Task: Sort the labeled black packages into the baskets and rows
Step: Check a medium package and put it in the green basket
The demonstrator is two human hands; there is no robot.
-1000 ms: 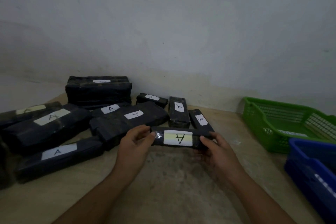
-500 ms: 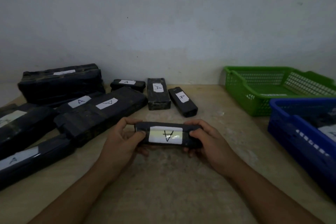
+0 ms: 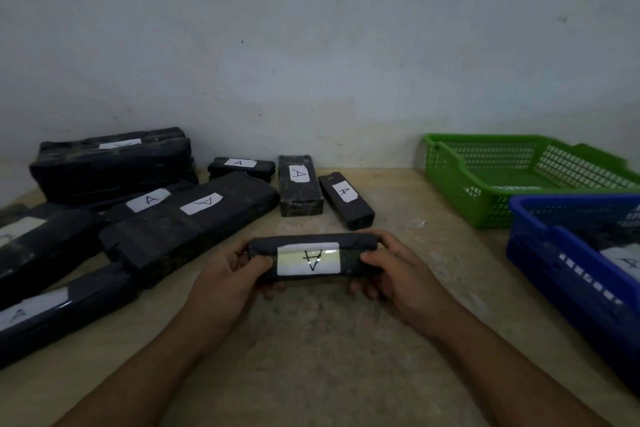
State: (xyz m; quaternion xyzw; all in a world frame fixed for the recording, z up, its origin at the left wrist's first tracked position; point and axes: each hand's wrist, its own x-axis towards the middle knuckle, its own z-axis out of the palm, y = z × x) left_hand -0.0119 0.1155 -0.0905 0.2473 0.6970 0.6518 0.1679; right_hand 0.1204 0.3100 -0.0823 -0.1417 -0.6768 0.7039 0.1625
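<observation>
A small black package (image 3: 353, 246) with a white label marked A is held crosswise above the table in front of me. My left hand (image 3: 225, 274) grips its left end and my right hand (image 3: 398, 270) grips its right end. Several larger black packages labelled A (image 3: 187, 218) lie piled at the left. Three small ones (image 3: 300, 184) lie near the wall in the middle. A green basket (image 3: 491, 201) stands at the right by the wall, and a blue basket (image 3: 568, 253) in front of it holds a labelled package.
The beige table (image 3: 311, 340) runs up to a plain wall behind. Bare table surface lies between the held package and the baskets, and below my forearms.
The view has swung right, bringing both baskets further into sight. The package in my two hands has come a little nearer to me; both hands keep their grip.
</observation>
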